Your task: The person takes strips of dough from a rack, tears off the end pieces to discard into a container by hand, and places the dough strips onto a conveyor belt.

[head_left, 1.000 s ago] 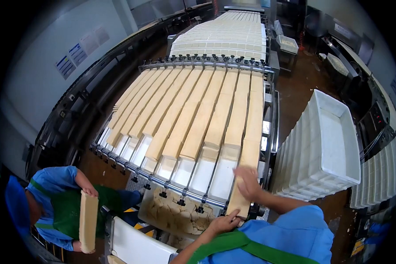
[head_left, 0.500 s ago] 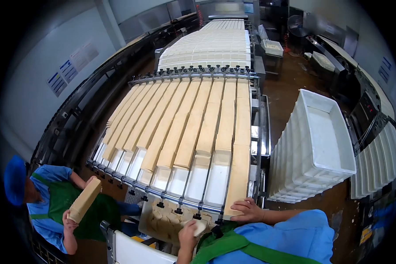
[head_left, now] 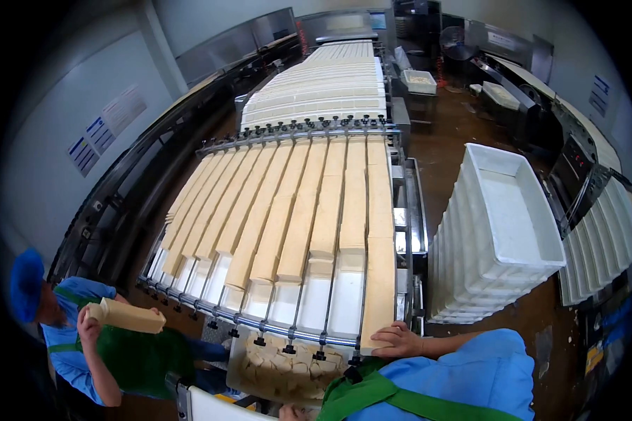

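Observation:
My right hand [head_left: 395, 342] lies over the near end of a long pale-yellow block [head_left: 380, 284], in the rightmost lane of the conveyor. Its fingers are stretched out and slightly apart on the block. At the bottom edge only a small part of my left hand [head_left: 290, 413] shows, below a tub [head_left: 237, 365] of pale, broken-looking pieces; its fingers are mostly hidden. More long pale-yellow blocks [head_left: 295, 231] lie side by side in lanes on the white belt [head_left: 309, 300], split by thin metal rods.
At left a co-worker in a blue cap [head_left: 25, 284] holds a cut block [head_left: 130, 316]. Stacked white crates [head_left: 498, 242] stand right of the conveyor. A metal bar with black knobs [head_left: 274, 328] crosses its near end. A white panel [head_left: 221, 407] is at the bottom.
My left hand has dropped toward the bottom edge, and the pale piece it held is no longer seen in it. The co-worker has turned the block sideways. My right hand stays put.

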